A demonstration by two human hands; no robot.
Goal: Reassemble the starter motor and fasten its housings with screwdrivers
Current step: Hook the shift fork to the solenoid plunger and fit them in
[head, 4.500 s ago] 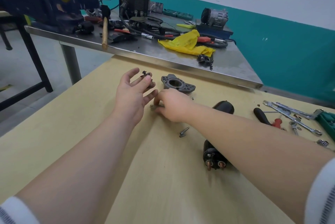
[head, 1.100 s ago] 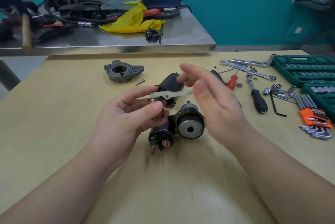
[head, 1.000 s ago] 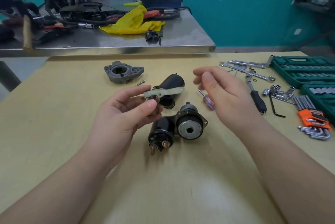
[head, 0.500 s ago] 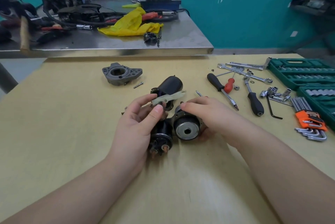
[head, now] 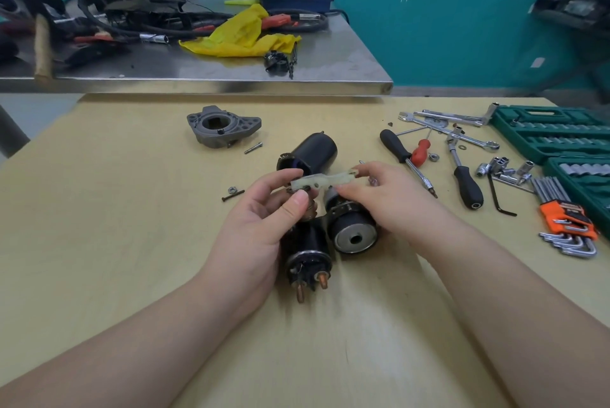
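Two bare forearms reach in from the bottom corners of the frame and meet near its centre. The left hand (head: pixel 260 226) sits just left of centre, palm turned partly upward, thumb raised and pressed toward the curled index finger in a pinch. The right hand (head: pixel 386 199) sits just right of centre, back of the hand facing up, fingers (head: pixel 369 170) bent and pointing left toward the other hand, fingertips closed in a pinch. The two hands are near each other, fingertips almost meeting. Both wrists are straight and low.
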